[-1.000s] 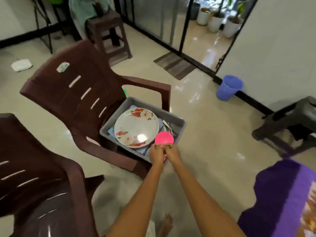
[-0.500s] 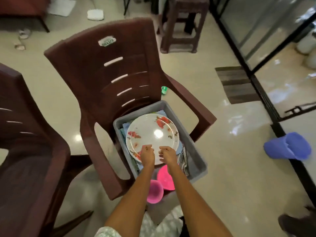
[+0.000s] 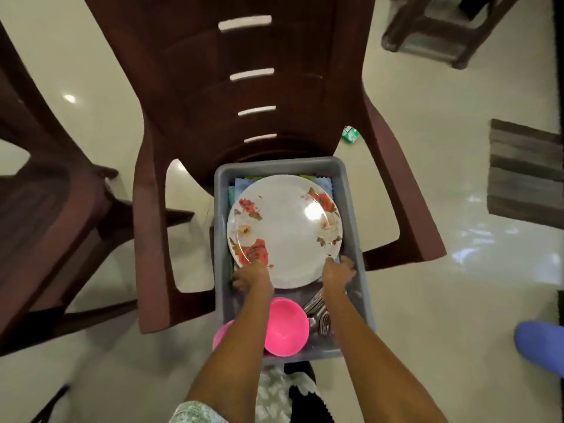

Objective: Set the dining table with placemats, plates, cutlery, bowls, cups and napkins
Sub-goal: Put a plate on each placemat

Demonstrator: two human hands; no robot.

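Observation:
A grey tub [image 3: 274,164] stands on the seat of a brown plastic chair [image 3: 189,87]. In it lies a white plate with red flowers [image 3: 287,230] on folded blue and green cloths [image 3: 241,185]. My left hand [image 3: 251,277] grips the plate's near left rim, fingers curled under it. At the near right rim my right hand [image 3: 338,270] holds the plate, fingertips by the blue cloth. A pink bowl [image 3: 287,328] sits in the tub's near end between my forearms. A second pink bowl [image 3: 221,334] shows beside my left arm. Metal cutlery [image 3: 319,312] lies by the right wall.
A second brown chair [image 3: 45,193] stands close on the left. On the tiled floor are a small green object [image 3: 350,135], a striped doormat [image 3: 525,172] at the right, a blue bucket [image 3: 540,346] lying at the lower right, and a stool [image 3: 442,32] at the top right.
I have come closer and now look straight down into the tub. My hands have spread apart from the plate's near middle to its left and right rims.

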